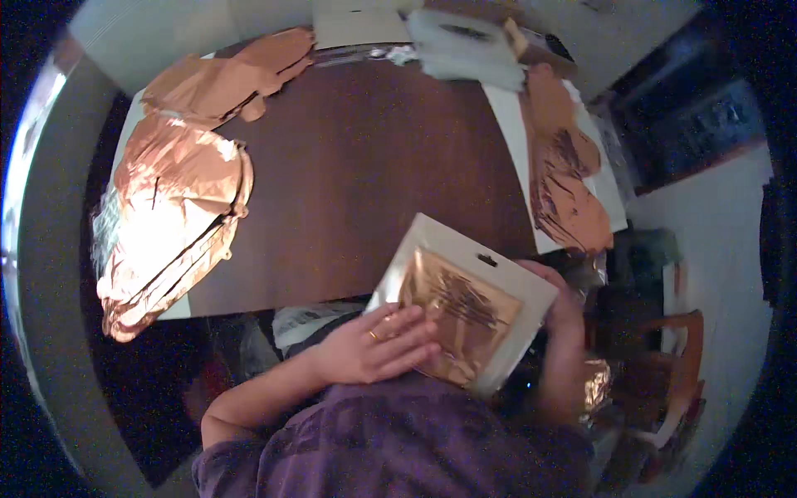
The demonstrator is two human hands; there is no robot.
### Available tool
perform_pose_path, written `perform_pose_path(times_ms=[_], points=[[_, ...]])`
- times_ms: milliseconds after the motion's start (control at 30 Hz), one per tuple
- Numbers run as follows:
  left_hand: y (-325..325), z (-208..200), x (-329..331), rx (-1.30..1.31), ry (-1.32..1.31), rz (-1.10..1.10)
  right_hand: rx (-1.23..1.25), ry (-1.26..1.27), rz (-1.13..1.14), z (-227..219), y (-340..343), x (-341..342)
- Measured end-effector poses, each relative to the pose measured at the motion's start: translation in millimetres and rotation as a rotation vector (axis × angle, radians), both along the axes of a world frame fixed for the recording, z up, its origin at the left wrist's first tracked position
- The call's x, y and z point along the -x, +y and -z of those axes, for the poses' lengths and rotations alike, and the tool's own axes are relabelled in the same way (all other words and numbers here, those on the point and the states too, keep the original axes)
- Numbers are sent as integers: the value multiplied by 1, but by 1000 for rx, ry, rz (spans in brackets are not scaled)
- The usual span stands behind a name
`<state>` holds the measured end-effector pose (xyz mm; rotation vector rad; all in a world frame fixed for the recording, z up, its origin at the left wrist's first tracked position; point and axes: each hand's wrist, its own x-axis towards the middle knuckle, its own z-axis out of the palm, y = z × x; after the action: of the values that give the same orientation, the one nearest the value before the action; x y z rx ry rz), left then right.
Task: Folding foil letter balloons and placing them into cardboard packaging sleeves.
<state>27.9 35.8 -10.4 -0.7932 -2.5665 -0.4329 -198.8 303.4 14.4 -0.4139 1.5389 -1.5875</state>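
The person is holding a flat, white-bordered packet before the purple shirt, at the near side of the brown table. The left hand is lying on it with fingers extended; the right hand is meeting its right corner, fingers impossible to tell. Supporting both sides evenly is probably avoiding creases. The hole end is pointing far-right; its long axis is staying uncertain.

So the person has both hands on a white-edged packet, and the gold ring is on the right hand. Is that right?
Not quite: the head view shows the gold ring on the left hand, not the right hand. Both hands are indeed on the white-edged packet.
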Motion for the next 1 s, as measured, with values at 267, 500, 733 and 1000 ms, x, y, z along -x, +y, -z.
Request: perform_pose_path(times_ms=[267, 500, 733, 1000], points=[[25, 4, 40, 25, -66, 291, -474, 160, -474, -59, 78, -1], [3, -61, 58, -1199, -807, 635, -1016, 418, 248, -87, 236, -32], [24, -126, 57, -1642, -785, 1213, -857, 555, 740, 46, 199, 36], [19, -132, 26, -1781, -595, 1258, -1073, 951, 453, 110, 211, 152]])
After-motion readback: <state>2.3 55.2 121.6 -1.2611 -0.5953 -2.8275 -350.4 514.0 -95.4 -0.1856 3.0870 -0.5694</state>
